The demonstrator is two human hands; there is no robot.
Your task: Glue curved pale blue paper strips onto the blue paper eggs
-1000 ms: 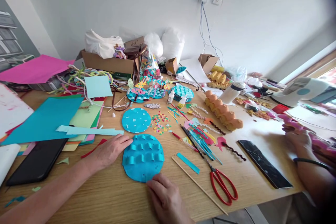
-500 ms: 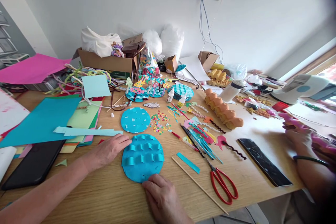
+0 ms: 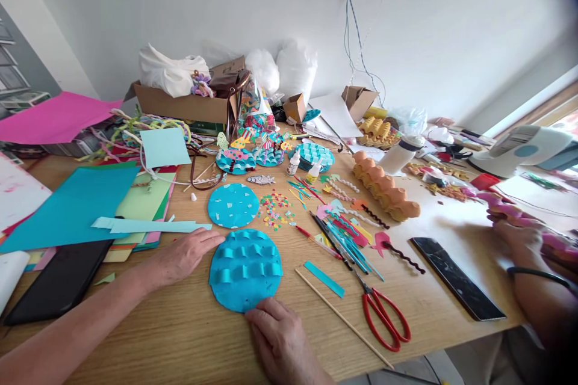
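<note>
A round blue paper disc with raised folded strips [image 3: 245,269] lies flat on the wooden table [image 3: 189,337] in front of me. My left hand [image 3: 184,255] rests flat beside the disc's left edge, fingertips touching the rim, fingers stretched out. My right hand [image 3: 279,340] lies at the disc's near edge, fingers curled down onto the rim. A second blue disc with white flecks [image 3: 233,205] sits just behind it.
Red-handled scissors [image 3: 383,314], a wooden stick [image 3: 343,319] and a blue strip [image 3: 324,271] lie right of the disc. A black tablet [image 3: 61,280] lies left, coloured sheets [image 3: 76,204] behind it. Another person's hand [image 3: 519,234] works at the right near a dark phone [image 3: 457,278]. An egg carton [image 3: 386,186] and cardboard box [image 3: 180,105] stand further back.
My right hand has slid slightly left along the disc's near edge. The view has drifted a little; the left hand stays at the rim.
</note>
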